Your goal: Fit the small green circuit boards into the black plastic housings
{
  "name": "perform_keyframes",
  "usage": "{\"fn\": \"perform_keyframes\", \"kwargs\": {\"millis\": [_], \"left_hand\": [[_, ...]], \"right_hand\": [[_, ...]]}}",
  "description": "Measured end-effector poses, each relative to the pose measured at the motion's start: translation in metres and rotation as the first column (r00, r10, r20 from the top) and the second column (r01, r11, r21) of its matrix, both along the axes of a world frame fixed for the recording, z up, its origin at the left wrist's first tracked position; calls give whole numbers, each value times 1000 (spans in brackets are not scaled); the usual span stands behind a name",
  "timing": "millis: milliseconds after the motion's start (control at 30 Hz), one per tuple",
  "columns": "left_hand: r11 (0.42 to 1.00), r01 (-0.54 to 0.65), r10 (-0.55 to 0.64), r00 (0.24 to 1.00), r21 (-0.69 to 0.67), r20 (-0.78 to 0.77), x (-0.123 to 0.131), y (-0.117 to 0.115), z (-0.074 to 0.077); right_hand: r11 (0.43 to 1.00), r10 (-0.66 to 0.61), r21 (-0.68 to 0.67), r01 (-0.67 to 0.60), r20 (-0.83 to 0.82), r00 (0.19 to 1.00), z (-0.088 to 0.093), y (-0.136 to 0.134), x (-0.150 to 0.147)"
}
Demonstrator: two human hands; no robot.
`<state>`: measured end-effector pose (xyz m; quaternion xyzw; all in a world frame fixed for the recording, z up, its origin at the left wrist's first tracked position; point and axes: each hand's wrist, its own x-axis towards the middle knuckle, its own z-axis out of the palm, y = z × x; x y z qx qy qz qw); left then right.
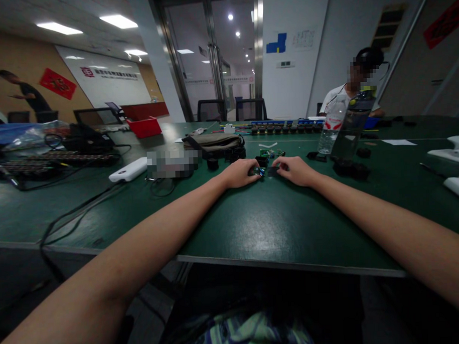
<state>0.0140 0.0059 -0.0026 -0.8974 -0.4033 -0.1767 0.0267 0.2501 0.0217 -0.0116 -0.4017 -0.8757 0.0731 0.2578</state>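
Observation:
Both my hands rest low over the green table, close together. My left hand pinches a small circuit board with blue and green parts between thumb and fingers. Facing it, my right hand is closed on a small flat black piece. A narrow gap shows between the two items. Just beyond the hands lie more green circuit boards and small black parts. Fine details of the held pieces are too small to make out.
A grey-brown pouch lies behind my left hand. To the left are a white power bank with cables and a red bin. On the right stand a clear bottle and a dark one. A person sits across the table.

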Motion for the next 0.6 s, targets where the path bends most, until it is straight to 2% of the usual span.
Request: {"fn": "perform_keyframes", "kwargs": {"millis": [200, 600], "left_hand": [[1000, -23, 23, 1000, -4, -13, 0, 0, -1], [999, 50, -50, 999, -21, -3, -3, 3, -3]], "right_hand": [[999, 17, 43, -17, 8, 1000, -4, 2, -1], [996, 65, 63, -69, 61, 996, -5, 3, -6]]}}
